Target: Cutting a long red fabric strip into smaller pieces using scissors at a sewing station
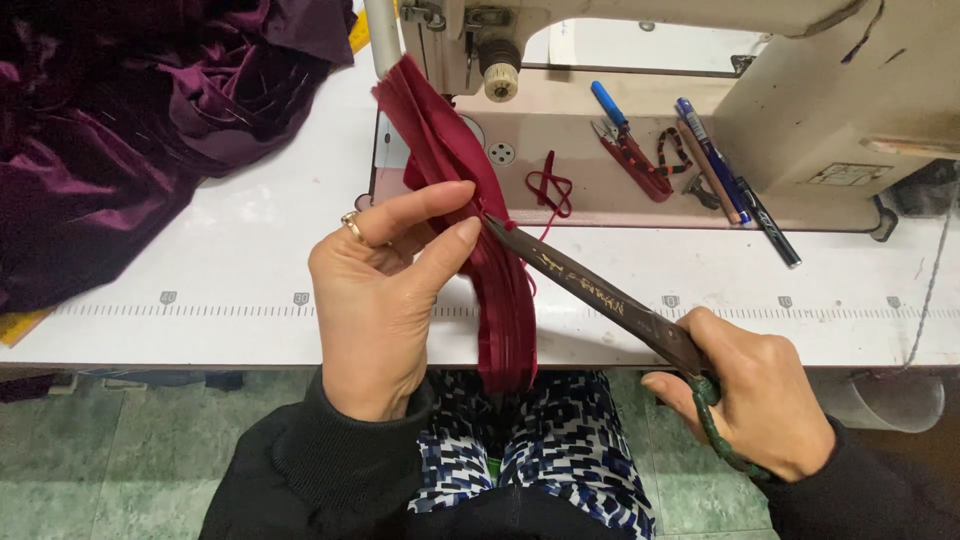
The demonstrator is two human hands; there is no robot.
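My left hand [385,295], with a ring on one finger, pinches a folded strip of dark red fabric [470,210] between thumb and fingers. The strip runs from under the sewing machine's needle area down over the table edge to my lap. My right hand [755,395] grips the green-wrapped handles of large dark scissors [600,295]. The blades point up and left, and their tips touch the red fabric right beside my left thumb.
A cream sewing machine [820,90] stands at the back, with pens, small red snips [635,155] and a red thread loop [550,190] on its bed. Purple velvet [120,120] is heaped at the left. A ruler scale runs along the white table [230,270].
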